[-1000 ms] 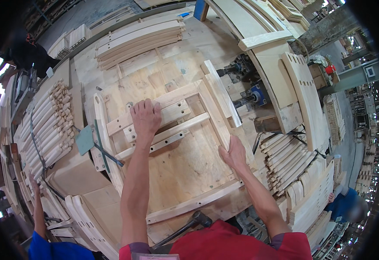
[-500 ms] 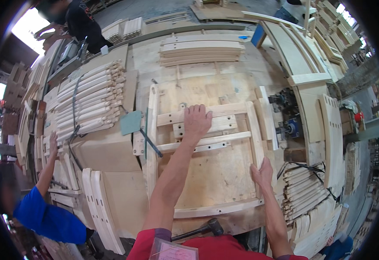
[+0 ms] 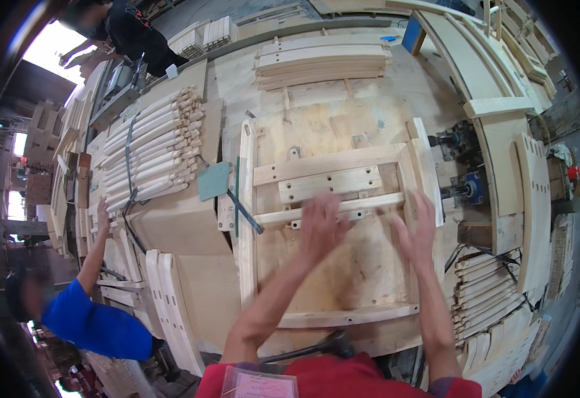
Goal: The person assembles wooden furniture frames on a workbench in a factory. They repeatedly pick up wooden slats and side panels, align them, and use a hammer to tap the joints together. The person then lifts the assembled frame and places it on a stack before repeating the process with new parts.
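A pale wooden frame (image 3: 248, 239) lies on the plywood worktop, with a flat upper rail (image 3: 343, 162) and a slimmer rail (image 3: 389, 200) across it. Between those rails sits a short wooden block (image 3: 356, 180) with dark holes. My left hand (image 3: 322, 232), blurred by motion, is over the slim rail with its thumb apart, seeming to hold nothing. Beside the frame's right side piece (image 3: 406, 172), my right hand (image 3: 418, 232) has its fingers spread and grips nothing. A black-headed mallet (image 3: 337, 343) lies near my body.
Bundled wooden spindles (image 3: 147, 149) lie at left, beside a green pad (image 3: 213, 181). Curved slats (image 3: 323, 60) are stacked at the back. Clamp-like machinery (image 3: 469, 189) stands right of the frame. A person in blue (image 3: 97, 322) reaches in at left; another in black (image 3: 134, 36) stands far left.
My left hand has come off the upper rail toward me. My right hand has let go of the frame's right side and moved up along it, fingers spreading. The view has shifted slightly.
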Demonstrator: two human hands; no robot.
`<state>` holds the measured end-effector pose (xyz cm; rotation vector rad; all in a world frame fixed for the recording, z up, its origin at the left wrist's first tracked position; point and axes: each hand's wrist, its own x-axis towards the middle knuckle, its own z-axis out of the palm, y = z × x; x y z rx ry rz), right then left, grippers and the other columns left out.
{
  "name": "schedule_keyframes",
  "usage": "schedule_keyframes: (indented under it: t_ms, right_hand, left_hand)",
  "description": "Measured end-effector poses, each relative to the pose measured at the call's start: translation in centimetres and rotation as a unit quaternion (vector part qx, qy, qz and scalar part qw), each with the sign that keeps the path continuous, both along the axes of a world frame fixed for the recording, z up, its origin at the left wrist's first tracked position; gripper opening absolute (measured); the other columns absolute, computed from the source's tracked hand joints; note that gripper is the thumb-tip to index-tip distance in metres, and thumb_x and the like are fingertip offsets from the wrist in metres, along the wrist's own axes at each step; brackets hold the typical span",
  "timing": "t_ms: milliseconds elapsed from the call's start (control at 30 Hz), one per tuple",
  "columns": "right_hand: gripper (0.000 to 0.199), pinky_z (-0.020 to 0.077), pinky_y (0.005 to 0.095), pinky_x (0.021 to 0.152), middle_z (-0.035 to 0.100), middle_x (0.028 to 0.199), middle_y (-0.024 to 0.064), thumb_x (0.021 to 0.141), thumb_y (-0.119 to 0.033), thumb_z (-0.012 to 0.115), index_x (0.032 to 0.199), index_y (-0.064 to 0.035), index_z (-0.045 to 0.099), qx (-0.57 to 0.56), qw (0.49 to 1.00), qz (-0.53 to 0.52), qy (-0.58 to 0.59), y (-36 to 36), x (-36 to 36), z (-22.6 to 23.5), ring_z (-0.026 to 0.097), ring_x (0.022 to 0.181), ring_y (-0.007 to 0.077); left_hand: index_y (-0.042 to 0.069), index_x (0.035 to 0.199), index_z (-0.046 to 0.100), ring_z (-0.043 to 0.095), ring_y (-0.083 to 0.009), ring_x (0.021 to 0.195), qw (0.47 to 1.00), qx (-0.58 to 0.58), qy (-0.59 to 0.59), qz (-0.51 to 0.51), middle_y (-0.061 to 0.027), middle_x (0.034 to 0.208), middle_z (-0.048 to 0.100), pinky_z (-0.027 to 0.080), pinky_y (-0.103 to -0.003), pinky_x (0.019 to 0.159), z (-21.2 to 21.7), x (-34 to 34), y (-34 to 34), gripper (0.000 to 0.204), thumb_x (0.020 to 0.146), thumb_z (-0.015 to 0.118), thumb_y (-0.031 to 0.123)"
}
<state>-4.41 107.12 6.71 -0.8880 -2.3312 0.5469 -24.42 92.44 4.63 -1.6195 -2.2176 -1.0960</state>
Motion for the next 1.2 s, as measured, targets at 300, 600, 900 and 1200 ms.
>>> schedule_keyframes:
  t_ms: [300,600,900,1200]
  right_hand:
    - [0.089,0.0409,0.049,0.107,0.063,0.126,0.0191,0.072,-0.067,0.078,0.128,-0.0004,0.06,-0.066,0.96,0.26,-0.084,1.7,-22.5,-3.3,0.057,0.122,0.036]
    - [0.095,0.0383,0.048,0.104,0.067,0.116,0.014,0.058,-0.082,0.075,0.116,-0.007,0.065,0.011,0.952,0.219,-0.212,0.2,-23.7,-4.0,0.061,0.115,0.0298]
    - [0.097,0.0361,0.0453,0.107,0.065,0.115,0.013,0.053,-0.077,0.081,0.117,-0.0052,0.066,-0.016,0.963,0.189,-0.19,-0.7,-23.8,-3.3,0.058,0.116,0.0302]
    - [0.097,0.0335,0.0446,0.11,0.065,0.115,0.0132,0.054,-0.076,0.081,0.116,-0.0041,0.066,-0.034,0.97,0.184,-0.152,-0.7,-23.5,-3.8,0.056,0.117,0.0295]
  left_hand:
    - [0.007,0.111,0.061,0.058,-0.0318,0.095,0.91,-0.345,-0.215,-0.086,-0.0113,0.103,0.059,0.048,-0.044,0.083,3.2,15.8,-26.0,0.036,0.088,0.074,0.031]
    - [0.009,0.11,0.064,0.06,-0.0354,0.092,0.901,-0.357,-0.24,-0.056,-0.0134,0.095,0.061,0.05,-0.047,0.08,0.8,16.0,-30.0,0.035,0.081,0.075,0.026]
    - [0.009,0.109,0.065,0.07,-0.0384,0.079,0.832,-0.428,-0.353,-0.004,-0.0171,0.086,0.07,0.055,-0.049,0.066,0.3,15.7,-30.3,0.035,0.089,0.075,0.037]
    - [0.004,0.098,0.068,0.064,-0.0353,0.064,0.837,-0.313,-0.446,0.041,-0.0176,0.074,0.064,0.05,-0.044,0.059,3.0,13.6,-30.6,0.026,0.088,0.076,0.027]
